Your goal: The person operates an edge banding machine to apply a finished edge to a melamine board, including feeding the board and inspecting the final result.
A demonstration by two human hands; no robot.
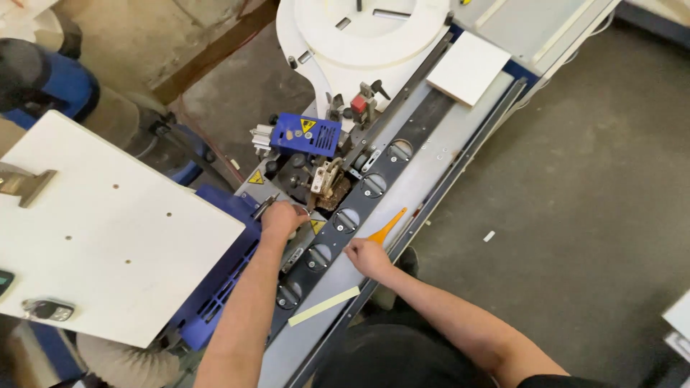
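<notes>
**Head view: two hands at work on the edge-banding machine**

Head view looks straight down on a long machine bed [402, 208] that runs from the lower middle of the frame up to the upper right. The left hand [282, 218] sits at the bed's left edge, against the dark glue and roller unit [323, 183], with its fingers curled tight around a small metal tool [267, 205] whose tip points up and left. Gripping it that closely suits work in a cramped spot among the machine's fittings. Just above it stands a blue guard box [307, 134], and beyond that a white round tape table [363, 29].

The right hand [368, 257] rests on the black track with round rollers [345, 219], near the bed's right edge. Its fingers are closed on the handle of an orange scraper [387, 227], whose blade points up and right along the track, lying flat so that it can slide on the surface.

A pale strip of edge tape [323, 306] lies loose on the grey rail at the bed's lower end, apart from both hands. A square white panel [467, 68] rests further up the bed. To the left, a white drilled board [108, 230] lies on a blue frame, with a remote fob [47, 310] at its lower left corner.
</notes>
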